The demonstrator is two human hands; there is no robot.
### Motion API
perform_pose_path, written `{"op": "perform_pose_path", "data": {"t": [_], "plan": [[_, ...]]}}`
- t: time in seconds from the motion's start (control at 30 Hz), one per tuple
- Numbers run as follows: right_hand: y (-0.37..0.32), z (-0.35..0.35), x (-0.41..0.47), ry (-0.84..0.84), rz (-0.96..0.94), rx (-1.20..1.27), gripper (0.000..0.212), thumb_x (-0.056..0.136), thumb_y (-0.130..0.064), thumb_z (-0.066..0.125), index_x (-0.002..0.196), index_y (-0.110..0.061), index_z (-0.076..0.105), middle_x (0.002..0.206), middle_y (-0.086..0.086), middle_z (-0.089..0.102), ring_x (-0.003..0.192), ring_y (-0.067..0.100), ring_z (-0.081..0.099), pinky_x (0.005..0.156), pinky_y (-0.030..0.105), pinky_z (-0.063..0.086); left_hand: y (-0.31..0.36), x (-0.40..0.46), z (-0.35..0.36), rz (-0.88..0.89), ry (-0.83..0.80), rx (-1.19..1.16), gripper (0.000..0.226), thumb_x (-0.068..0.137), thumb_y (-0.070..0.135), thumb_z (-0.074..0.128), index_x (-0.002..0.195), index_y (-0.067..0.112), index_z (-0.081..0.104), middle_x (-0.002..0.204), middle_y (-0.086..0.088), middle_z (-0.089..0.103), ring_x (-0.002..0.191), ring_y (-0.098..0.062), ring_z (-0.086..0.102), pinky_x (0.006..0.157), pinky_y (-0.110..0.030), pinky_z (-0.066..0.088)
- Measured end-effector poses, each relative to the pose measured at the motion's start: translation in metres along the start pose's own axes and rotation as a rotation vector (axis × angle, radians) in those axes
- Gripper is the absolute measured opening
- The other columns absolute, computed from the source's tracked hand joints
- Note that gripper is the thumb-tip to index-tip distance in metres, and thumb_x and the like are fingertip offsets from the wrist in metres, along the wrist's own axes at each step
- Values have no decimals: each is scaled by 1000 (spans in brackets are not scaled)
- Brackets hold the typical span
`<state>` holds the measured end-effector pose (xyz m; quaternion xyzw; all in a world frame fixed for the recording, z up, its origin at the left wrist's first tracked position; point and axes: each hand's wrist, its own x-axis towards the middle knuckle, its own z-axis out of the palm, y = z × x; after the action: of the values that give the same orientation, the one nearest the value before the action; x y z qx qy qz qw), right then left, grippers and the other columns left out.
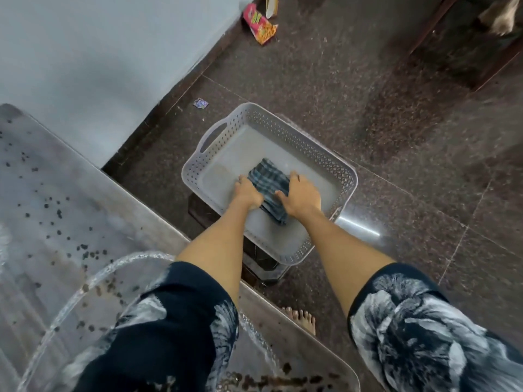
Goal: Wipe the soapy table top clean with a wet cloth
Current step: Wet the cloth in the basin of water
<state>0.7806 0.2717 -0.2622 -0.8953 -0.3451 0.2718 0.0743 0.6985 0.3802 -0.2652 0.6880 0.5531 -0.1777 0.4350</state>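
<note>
Nearest to me, at 7 o'clock, is the metal desk (70,222): one top, wet, spotted with dark specks, carrying one clear round-rimmed vessel (93,278) at its near edge. At 6 o'clock one bare foot (301,319) stands on the speckled stone floor (396,137).

Both forearms extend toward 12 o'clock into one grey perforated plastic basket (319,154), which sits on a dark low stand (203,213).

The task item is one blue plaid cloth (268,182). It lies folded on the basket bottom, directly between my two hands. Its long axis runs from 11 o'clock down to 5 o'clock.

My left hand (249,193) grips the cloth's left edge; the fingers (243,181) curl onto the fabric. My right hand (302,196) presses on the right edge, with the thumb against the cloth and the fingers (294,175) bent over its far corner. Both hands are equally near; neither is released.

Judgement: the cloth is being wetted or wrung here. The coming move must carry it back toward 7 o'clock, to the desk.

Farther out: one small wrapper scrap (201,103) at 11 o'clock, one pink snack packet (259,24) at 12 o'clock beside the pale wall (99,66).
</note>
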Motion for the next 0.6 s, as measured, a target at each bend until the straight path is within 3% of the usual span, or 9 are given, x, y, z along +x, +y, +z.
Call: {"op": "perform_pose_path", "data": {"t": [0.03,0.07,0.1,0.13,0.2,0.37,0.5,0.6], "plan": [[1,0,3,-2,15,23,49,92,-40,50,125,-6,41,125,14,50,112,32,50,94,41,41,0,2,1,-10,48,-72,54,82,10,60,127,-7,35,113,-20,54,95,-30,56,80,-36,48],[2,0,7,-26,31,66,34,91,-37,53,106,-8,50,111,13,55,102,31,54,84,38,45,1,2,2,-35,76,-134,42,84,10,60,118,-7,42,89,-16,57,73,-25,56,68,-33,47],[3,-1,9,-71,54,126,24,90,-34,55,86,-10,51,94,11,56,88,27,56,72,33,46,5,-2,2,-42,90,-184,35,87,11,59,114,-7,45,78,-14,55,64,-23,53,63,-33,44],[4,-2,11,-113,76,193,29,90,-30,55,70,-13,46,78,7,53,72,23,53,61,28,42,5,-2,4,-54,93,-195,35,89,14,58,114,-8,47,80,-17,59,68,-27,58,63,-38,45],[6,-2,12,-159,96,300,40,92,-28,52,56,-15,37,59,1,42,54,16,40,48,27,30,8,-4,7,-70,102,-187,42,90,20,57,120,-7,48,107,-26,62,96,-38,61,73,-45,50],[-2,-24,-9,-209,160,696,33,91,-25,41,61,-15,35,60,0,36,53,14,33,48,29,26,16,-21,6,-43,108,-380,48,91,30,53,124,-4,48,123,-24,55,110,-36,53,88,-42,45],[-10,-56,-33,-222,168,893,9,90,-18,41,84,-11,42,81,6,48,71,17,45,57,27,35,29,-54,-11,24,90,-570,21,92,32,52,86,13,49,82,-6,55,74,-19,52,72,-35,41],[-23,-85,-57,-218,159,965,11,91,-15,38,80,-14,39,81,3,46,69,15,44,56,28,32,36,-84,-36,67,114,-635,27,89,32,57,105,10,52,103,-9,62,93,-25,60,83,-38,50]]}}
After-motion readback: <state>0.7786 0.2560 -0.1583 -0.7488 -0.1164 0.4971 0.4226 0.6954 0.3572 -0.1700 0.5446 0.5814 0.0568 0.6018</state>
